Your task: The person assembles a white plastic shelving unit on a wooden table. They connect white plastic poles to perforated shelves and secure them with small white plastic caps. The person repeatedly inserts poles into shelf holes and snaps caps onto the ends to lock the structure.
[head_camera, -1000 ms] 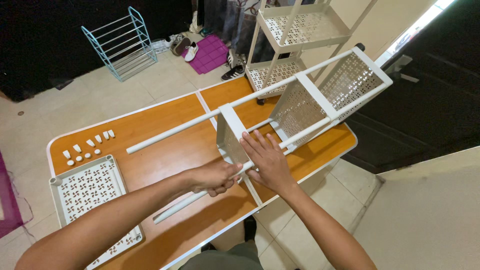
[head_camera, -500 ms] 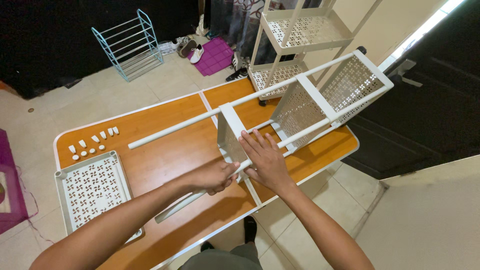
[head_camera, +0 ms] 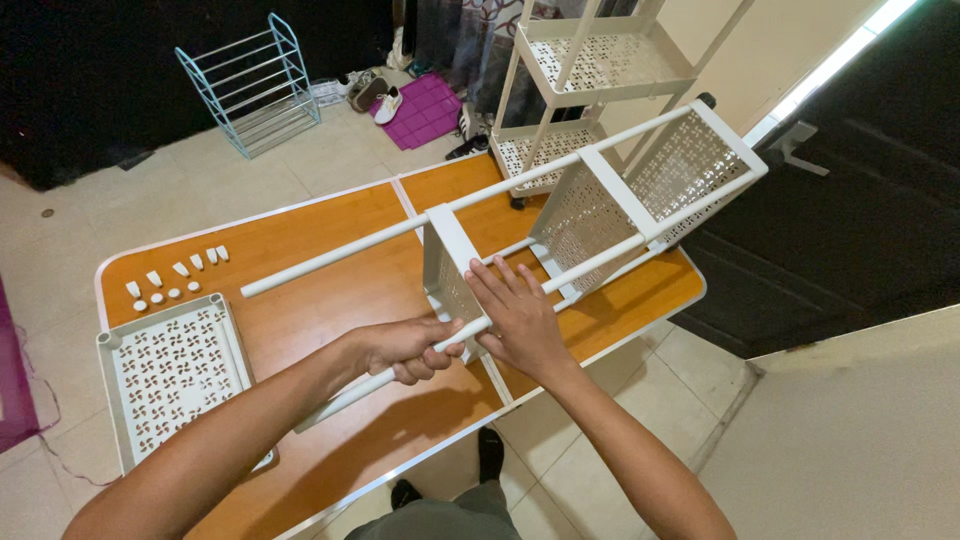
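A white metal rack frame [head_camera: 610, 200] lies on its side on the orange table [head_camera: 310, 260], with perforated shelf trays [head_camera: 455, 265] between long white poles. My left hand [head_camera: 405, 348] is closed around the near pole [head_camera: 350, 395] just left of the nearest tray. My right hand [head_camera: 520, 315] rests flat with fingers spread on that tray's near corner and the pole. A second long pole [head_camera: 330, 258] runs across the table behind.
A loose white perforated tray [head_camera: 170, 370] lies at the table's left end, with several small white caps [head_camera: 175, 275] behind it. An assembled white cart [head_camera: 590, 70], a light-blue wire rack [head_camera: 255, 85] and shoes [head_camera: 365, 95] stand on the floor beyond.
My hands stay in place on the pole and tray. The view has shifted slightly, so the table sits a little more to the right.
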